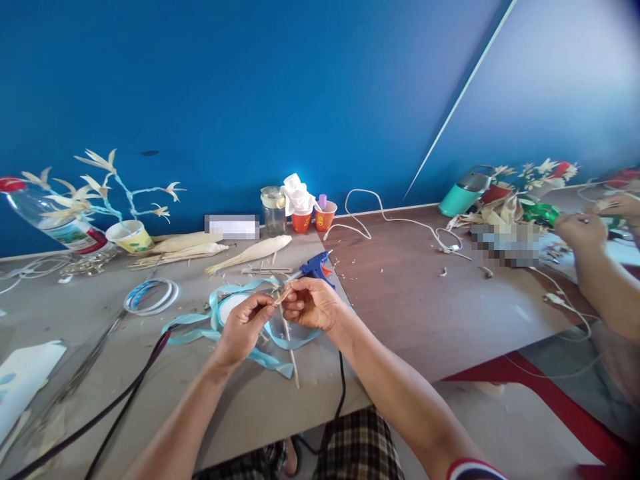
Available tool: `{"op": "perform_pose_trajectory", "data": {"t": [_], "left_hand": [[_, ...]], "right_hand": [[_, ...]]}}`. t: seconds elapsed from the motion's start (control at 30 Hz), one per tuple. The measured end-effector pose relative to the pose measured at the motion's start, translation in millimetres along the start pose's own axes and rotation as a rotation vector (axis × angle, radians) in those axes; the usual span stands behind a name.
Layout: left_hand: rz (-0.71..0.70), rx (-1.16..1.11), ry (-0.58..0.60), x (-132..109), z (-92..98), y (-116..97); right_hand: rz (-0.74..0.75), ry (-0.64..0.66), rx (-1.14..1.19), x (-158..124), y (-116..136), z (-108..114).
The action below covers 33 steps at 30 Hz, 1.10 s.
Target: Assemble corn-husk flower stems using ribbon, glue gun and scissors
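Note:
Fingertips of my left hand (244, 328) and my right hand (314, 304) are closed in a pinch on a small strip of pale dried husk (281, 297), held above the table. Beneath my hands lie a loosely looped light-blue ribbon (278, 364) and a thin straw-coloured stick (293, 361). Just beyond my right hand rests a blue glue gun (316, 265). Near it is a slim utility knife (267, 271), and a dried corn husk (251, 254) lies farther back.
Husk flowers stand in a paper cup (129, 237) beside a plastic bottle (65, 220). Tape rolls (151, 296) lie left. A glass jar (273, 212) and red cups (325, 217) line the wall. At right are a white cable (415, 222), a green kettle (465, 193) and another person's hand (583, 233).

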<state>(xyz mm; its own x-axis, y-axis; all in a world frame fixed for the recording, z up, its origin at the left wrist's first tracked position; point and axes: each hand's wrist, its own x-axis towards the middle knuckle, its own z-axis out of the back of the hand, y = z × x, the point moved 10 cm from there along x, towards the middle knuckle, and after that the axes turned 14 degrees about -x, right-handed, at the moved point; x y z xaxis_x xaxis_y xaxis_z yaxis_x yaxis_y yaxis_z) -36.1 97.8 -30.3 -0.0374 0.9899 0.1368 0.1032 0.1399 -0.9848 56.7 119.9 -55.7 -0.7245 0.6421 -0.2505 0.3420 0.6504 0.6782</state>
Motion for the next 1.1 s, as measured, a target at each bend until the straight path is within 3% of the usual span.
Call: {"op": "perform_pose_trajectory", "data": {"t": [0.17, 0.33, 0.47, 0.6, 0.73, 1.1], "left_hand": [[-0.024, 0.015, -0.047, -1, 7.2, -1], [-0.025, 0.013, -0.136, 1, 17.0, 4], [-0.045, 0.082, -0.087, 1, 11.4, 1], [-0.117, 0.139, -0.005, 0, 1.4, -11], [-0.163, 0.154, 0.002, -2, -1.0, -20], [-0.344, 0.212, 0.107, -12, -10.1, -35]], "right_hand": [[0.113, -0.015, 0.079, -4, 22, 8], [0.139, -0.112, -0.204, -6, 19, 7], [0.154, -0.128, -0.344, -3, 10, -1], [0.019, -0.043, -0.198, 1, -6, -2], [-0.106, 0.053, -0.1, -1, -17, -8], [-0.045, 0.114, -0.042, -6, -16, -22]]}}
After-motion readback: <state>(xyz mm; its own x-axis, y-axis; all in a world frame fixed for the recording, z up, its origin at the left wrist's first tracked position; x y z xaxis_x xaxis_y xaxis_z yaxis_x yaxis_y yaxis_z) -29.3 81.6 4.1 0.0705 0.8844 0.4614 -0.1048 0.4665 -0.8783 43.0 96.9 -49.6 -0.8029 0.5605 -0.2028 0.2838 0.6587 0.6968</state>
